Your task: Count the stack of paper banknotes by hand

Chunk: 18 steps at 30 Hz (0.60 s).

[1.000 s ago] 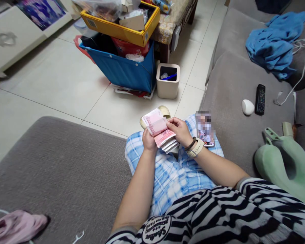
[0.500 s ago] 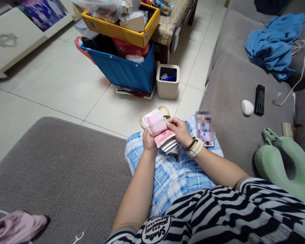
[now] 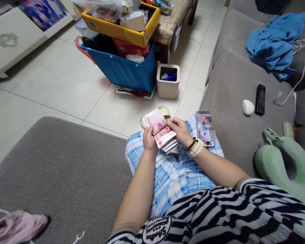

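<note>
A thick stack of pink banknotes (image 3: pixel 165 136) is held over my lap, some of the notes folded away toward the far side. My left hand (image 3: pixel 149 139) is closed around its left edge, with the thumb on top. At the right edge, the fingers of my right hand (image 3: pixel 179 130) pinch the notes near the fold; their tips are partly hidden. A note marked 100 faces up on the near part of the stack. Beside my right wrist a phone (image 3: pixel 206 138) with a lit, partly blurred screen lies on my thigh.
On the sofa at right are a remote control (image 3: pixel 260 99), a white rounded object (image 3: pixel 248 107), a green neck pillow (image 3: pixel 271 159) and a blue cloth (image 3: pixel 271 51). Ahead stand a small bin (image 3: pixel 167 88) and a blue storage bin (image 3: pixel 127 73) under a yellow box (image 3: pixel 112 31).
A note that stood raised between my hands now lies over on the far side, and the 100 note beneath shows. My left thumb has come up onto the notes.
</note>
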{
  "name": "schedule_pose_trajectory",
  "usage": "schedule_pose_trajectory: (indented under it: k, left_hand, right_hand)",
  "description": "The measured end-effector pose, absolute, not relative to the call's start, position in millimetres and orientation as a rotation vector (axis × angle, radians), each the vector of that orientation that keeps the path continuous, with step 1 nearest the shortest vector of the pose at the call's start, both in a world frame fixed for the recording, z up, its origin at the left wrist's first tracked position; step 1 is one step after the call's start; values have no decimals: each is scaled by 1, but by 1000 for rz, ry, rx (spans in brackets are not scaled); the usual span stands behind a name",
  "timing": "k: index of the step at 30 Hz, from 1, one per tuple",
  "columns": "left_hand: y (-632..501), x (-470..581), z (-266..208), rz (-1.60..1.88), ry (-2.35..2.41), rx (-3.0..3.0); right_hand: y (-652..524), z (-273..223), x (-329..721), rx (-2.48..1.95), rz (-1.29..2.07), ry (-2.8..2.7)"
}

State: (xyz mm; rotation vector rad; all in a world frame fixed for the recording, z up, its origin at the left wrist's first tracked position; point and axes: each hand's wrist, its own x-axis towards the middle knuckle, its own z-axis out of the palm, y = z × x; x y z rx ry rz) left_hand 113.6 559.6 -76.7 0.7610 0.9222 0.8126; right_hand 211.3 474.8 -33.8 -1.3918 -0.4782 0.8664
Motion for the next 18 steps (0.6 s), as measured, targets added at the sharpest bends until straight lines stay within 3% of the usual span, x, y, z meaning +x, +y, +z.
schedule_pose_trajectory:
  k: [18]
  left_hand:
    - [556,112,-82,718,708,629]
  right_hand:
    - [473,-38,215,-1496,794,-539]
